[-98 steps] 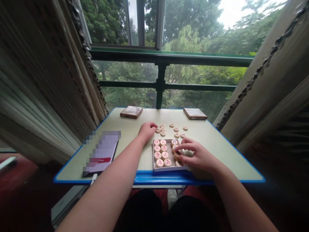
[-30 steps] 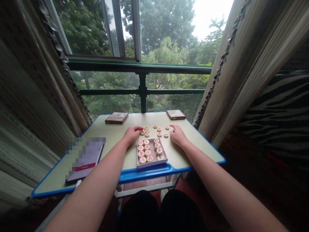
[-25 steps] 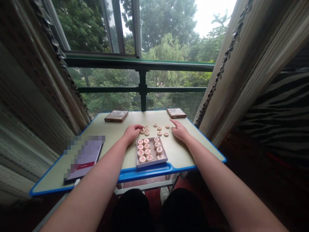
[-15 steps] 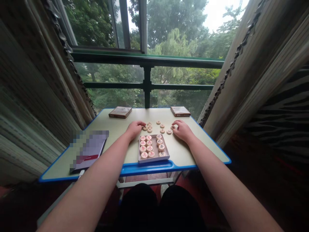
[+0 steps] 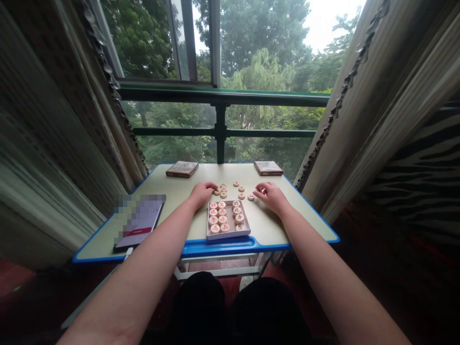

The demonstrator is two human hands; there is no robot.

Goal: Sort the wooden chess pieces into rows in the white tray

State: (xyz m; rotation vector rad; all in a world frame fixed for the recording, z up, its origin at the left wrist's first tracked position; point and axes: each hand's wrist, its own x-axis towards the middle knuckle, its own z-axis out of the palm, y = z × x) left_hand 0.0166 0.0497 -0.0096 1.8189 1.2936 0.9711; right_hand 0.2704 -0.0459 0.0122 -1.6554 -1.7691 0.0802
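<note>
My left hand point(image 5: 201, 195) is closed at the left edge of a loose group of round wooden Chinese chess pieces point(image 5: 223, 194), its fingertips on one piece point(image 5: 217, 191). To the right of the group, my right hand point(image 5: 271, 195) pinches another piece, mostly hidden by the fingers. Other loose pieces lie between the hands, including one point(image 5: 250, 197) just left of my right hand. Nearer to me sits a shallow open box point(image 5: 230, 233). Red-marked pieces point(image 5: 223, 219) fill two columns on its left side, and dark-marked pieces point(image 5: 239, 218) form a column along its right wall.
A partly pixelated dark flat device point(image 5: 142, 225) lies on the table's left side, with a white cable at its near edge. Two flat brown boxes point(image 5: 182, 168) point(image 5: 268, 167) lie at the far corners. Beyond the blue-edged table point(image 5: 302, 225) is a green window rail point(image 5: 266, 98).
My right hand has drawn the piece at its fingertips slightly up off its spot. My left hand stays by the same piece. The camera view has shifted a little.
</note>
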